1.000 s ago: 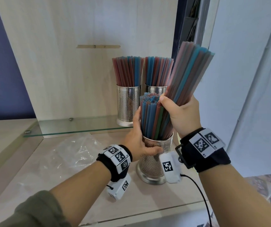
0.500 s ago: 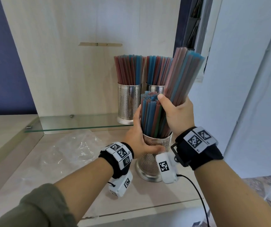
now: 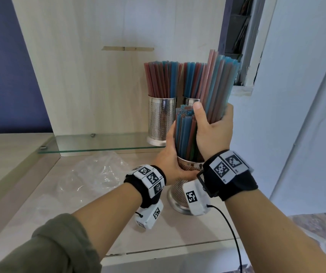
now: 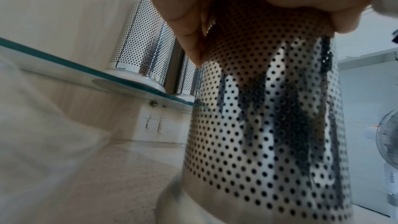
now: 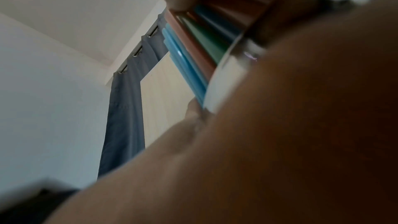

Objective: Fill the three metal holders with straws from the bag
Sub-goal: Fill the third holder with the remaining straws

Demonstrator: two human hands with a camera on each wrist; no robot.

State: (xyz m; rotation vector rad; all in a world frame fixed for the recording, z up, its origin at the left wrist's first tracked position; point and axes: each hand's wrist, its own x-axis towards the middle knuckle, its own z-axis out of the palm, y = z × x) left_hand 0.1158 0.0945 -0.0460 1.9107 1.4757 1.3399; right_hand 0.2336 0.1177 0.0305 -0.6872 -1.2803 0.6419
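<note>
1. My left hand (image 3: 171, 164) wraps the front holder (image 4: 269, 125), which stands on the tabletop (image 3: 178, 233).
2. My right hand (image 3: 213, 131) grips a bundle of straws (image 3: 219, 85), tilted, lower ends hidden behind the hand at the holder's rim.
3. Shorter-looking straws (image 3: 183, 133) already stand in this holder.
4. Two full holders (image 3: 161, 119) stand on the glass shelf (image 3: 99, 142).
5. The bag (image 3: 91, 174) lies crumpled on the tabletop, left of my hands.

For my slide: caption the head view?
Right hand lowers coloured plastic straws into perforated metal holder steadied by left hand.
</note>
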